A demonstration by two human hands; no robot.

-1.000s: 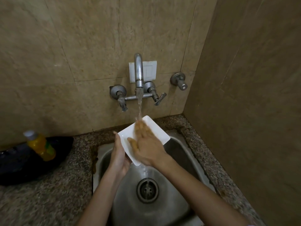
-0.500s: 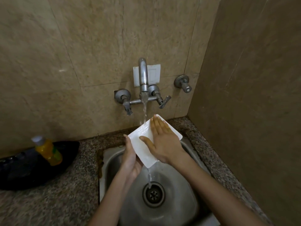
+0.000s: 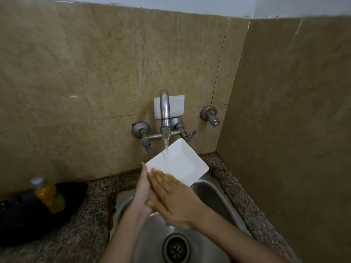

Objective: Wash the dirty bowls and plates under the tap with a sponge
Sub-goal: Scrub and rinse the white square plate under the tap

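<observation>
Left-hand grip (image 3: 141, 190) on plate (image 3: 180, 162) beneath tap (image 3: 164, 109), bottle (image 3: 48, 194) aside.

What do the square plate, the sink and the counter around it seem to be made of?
The square plate looks like glazed ceramic, perhaps melamine: plain white, smooth, glossy. The sink looks like stainless steel: grey, brushed, softly reflecting. The counter seems granite or similar stone: speckled brown-grey grains, dull finish.

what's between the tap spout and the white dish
Only a stream of running water, falling from the tap spout onto the white dish; the head view shows it.
</observation>
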